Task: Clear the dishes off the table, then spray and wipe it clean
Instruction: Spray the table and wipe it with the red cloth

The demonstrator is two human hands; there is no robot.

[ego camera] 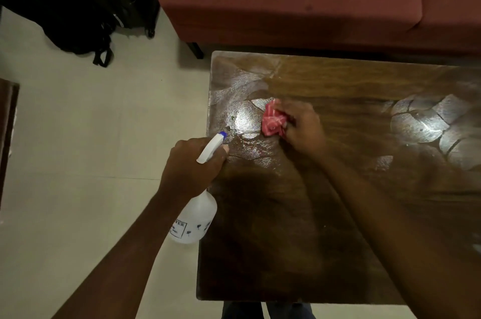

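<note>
Cloth [273, 119]: bunched on the table [338, 214] near its far-left corner, in a wet sheen. I judge it soft, light and damp, best gripped as a wad from above. I see the right hand [303, 127] clutching it so. Left hand [192, 165] wraps the bottle [195, 219] neck at the left edge, nozzle pointing inward.

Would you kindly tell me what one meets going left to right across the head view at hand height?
Tiled floor → left hand gripping the spray bottle → pink cloth → right hand → shiny wipe marks on the table.
</note>
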